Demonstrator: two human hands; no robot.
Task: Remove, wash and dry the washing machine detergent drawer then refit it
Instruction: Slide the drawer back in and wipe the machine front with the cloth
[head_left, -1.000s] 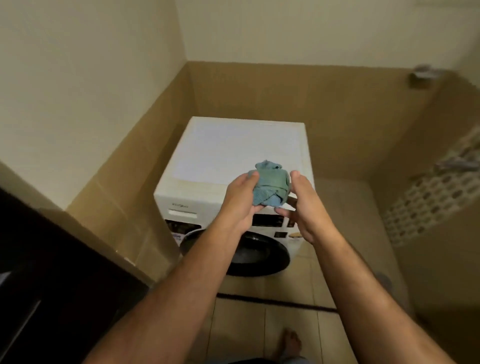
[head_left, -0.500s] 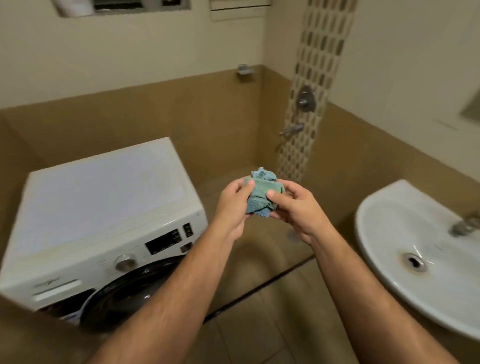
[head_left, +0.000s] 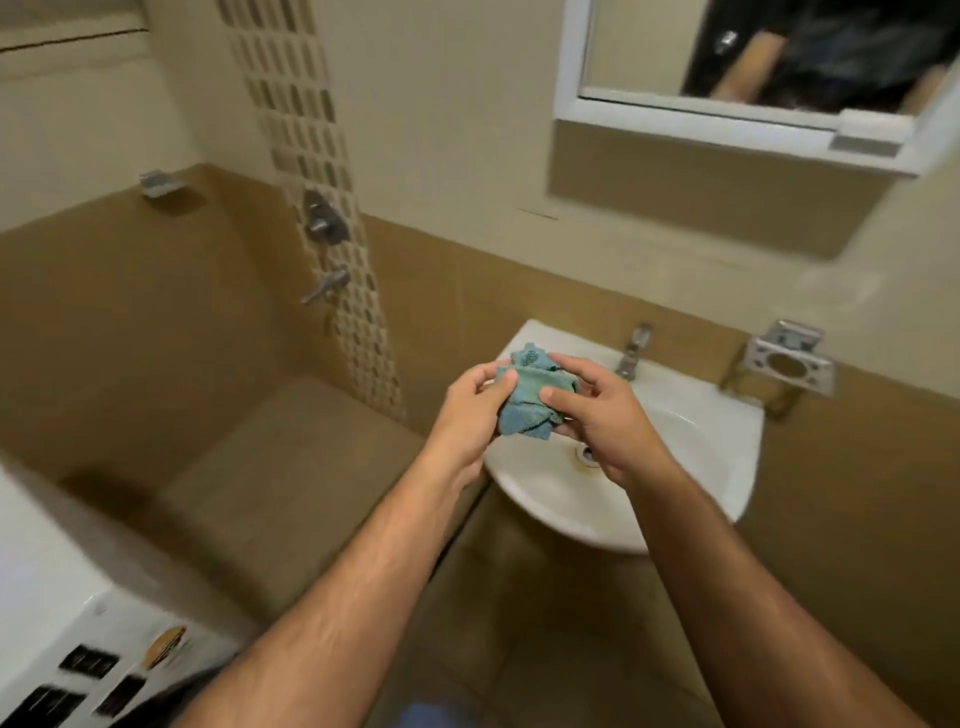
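Note:
A crumpled blue-green cloth (head_left: 529, 399) is bunched between both my hands, held above the left rim of a white wall sink (head_left: 691, 452). My left hand (head_left: 467, 415) grips its left side with thumb on top. My right hand (head_left: 597, 415) pinches its right side. A corner of the white washing machine (head_left: 62, 623) with its dark control panel shows at the bottom left. The detergent drawer is not in view.
A chrome tap (head_left: 631, 351) stands at the sink's back and the drain (head_left: 586, 453) lies by my right hand. A metal holder (head_left: 789, 364) is fixed right of the sink. Shower fittings (head_left: 324, 249) sit on the mosaic strip. A mirror cabinet (head_left: 737, 104) hangs above.
The view has swung right from the washing machine to the sink. Both hands kept hold of the cloth and now hover over the sink's left rim.

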